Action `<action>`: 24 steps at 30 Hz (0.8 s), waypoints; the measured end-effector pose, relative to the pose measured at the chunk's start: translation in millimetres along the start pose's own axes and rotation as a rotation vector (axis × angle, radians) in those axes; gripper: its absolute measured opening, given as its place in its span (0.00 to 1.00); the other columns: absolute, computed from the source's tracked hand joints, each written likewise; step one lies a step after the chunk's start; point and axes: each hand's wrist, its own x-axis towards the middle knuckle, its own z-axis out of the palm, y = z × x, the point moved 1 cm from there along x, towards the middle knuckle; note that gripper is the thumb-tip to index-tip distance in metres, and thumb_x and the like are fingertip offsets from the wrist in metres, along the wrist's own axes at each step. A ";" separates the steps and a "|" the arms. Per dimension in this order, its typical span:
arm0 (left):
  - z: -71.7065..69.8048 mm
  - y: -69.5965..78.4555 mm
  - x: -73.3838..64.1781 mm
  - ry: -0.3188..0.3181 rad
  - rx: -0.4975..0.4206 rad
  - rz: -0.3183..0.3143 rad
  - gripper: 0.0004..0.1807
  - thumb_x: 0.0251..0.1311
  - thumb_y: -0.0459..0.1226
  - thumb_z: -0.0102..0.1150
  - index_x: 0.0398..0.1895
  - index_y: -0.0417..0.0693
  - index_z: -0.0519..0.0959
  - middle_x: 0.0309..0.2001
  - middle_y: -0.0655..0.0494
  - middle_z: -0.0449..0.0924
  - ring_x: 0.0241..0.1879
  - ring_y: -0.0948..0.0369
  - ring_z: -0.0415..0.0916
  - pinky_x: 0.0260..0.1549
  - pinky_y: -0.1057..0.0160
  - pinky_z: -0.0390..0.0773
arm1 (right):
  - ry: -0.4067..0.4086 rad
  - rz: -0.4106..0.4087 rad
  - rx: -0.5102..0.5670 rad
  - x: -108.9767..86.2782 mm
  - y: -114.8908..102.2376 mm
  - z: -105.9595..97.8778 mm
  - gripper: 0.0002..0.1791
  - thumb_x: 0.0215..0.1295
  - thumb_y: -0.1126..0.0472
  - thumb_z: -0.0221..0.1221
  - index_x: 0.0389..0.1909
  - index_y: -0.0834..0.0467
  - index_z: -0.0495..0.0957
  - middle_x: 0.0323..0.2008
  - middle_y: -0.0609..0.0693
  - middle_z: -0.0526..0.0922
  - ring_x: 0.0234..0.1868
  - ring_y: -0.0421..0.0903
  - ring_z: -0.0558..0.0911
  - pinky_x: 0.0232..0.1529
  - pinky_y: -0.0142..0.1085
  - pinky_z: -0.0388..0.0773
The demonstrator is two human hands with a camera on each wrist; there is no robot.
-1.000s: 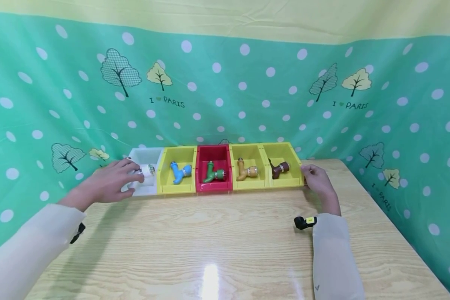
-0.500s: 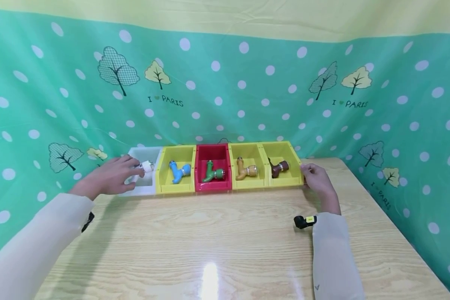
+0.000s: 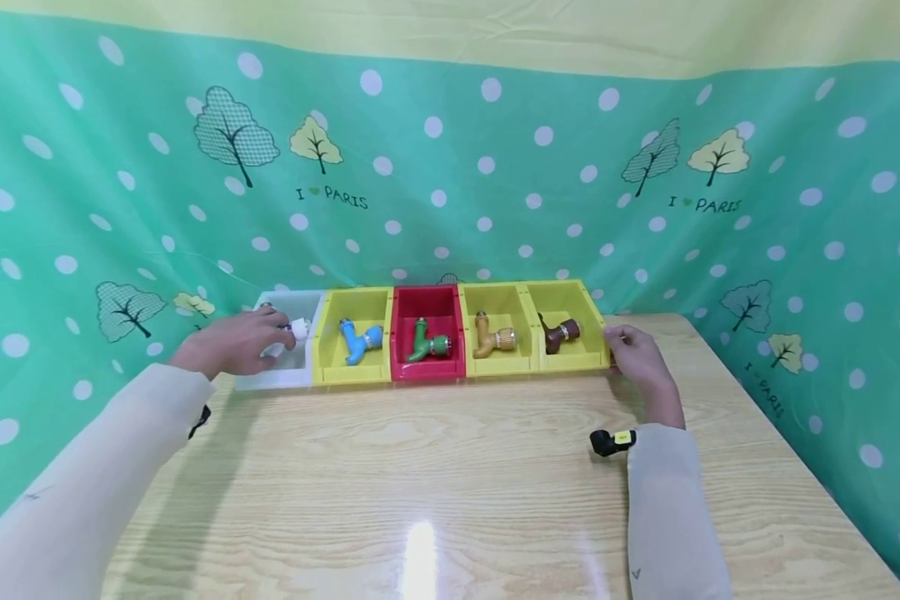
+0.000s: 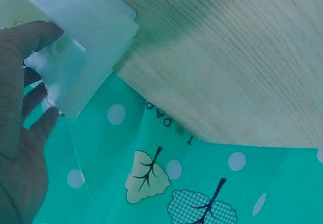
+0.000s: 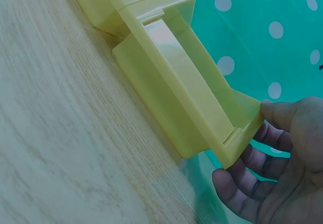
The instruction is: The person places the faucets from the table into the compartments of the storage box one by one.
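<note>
A white faucet [image 3: 300,328] is in the white bin [image 3: 288,379] at the left end of a row of bins. My left hand [image 3: 243,340] reaches over that bin's left side, its fingertips curled at the faucet; they partly cover it. In the left wrist view, the thumb [image 4: 43,34] is over the bin and the other fingers lie lower beside it. At the row's right end my right hand [image 3: 640,358] grips the outer side wall of a yellow bin [image 5: 156,93] between thumb and fingers. A dark brown faucet [image 3: 561,334] lies inside that bin.
Between the end bins, a blue faucet [image 3: 360,342] lies in a yellow bin, a green faucet [image 3: 429,344] in a red bin [image 3: 429,372] and an ochre faucet [image 3: 493,337] in another yellow bin. Behind the wooden table [image 3: 420,450] hangs a green dotted curtain [image 3: 457,183].
My left hand has moved right, further over the white bin. The white faucet has turned and shifted slightly up and right in view. My right hand keeps its place on the yellow bin.
</note>
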 end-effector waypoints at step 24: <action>16.6 6.2 8.6 -0.129 -0.128 -0.146 0.28 0.58 0.21 0.65 0.50 0.66 0.85 0.56 0.55 0.84 0.64 0.44 0.73 0.71 0.30 0.40 | -0.009 -0.042 0.002 1.2 4.3 -2.8 0.31 0.82 0.42 0.42 0.65 0.64 0.70 0.62 0.64 0.70 0.51 0.56 0.74 0.48 0.47 0.82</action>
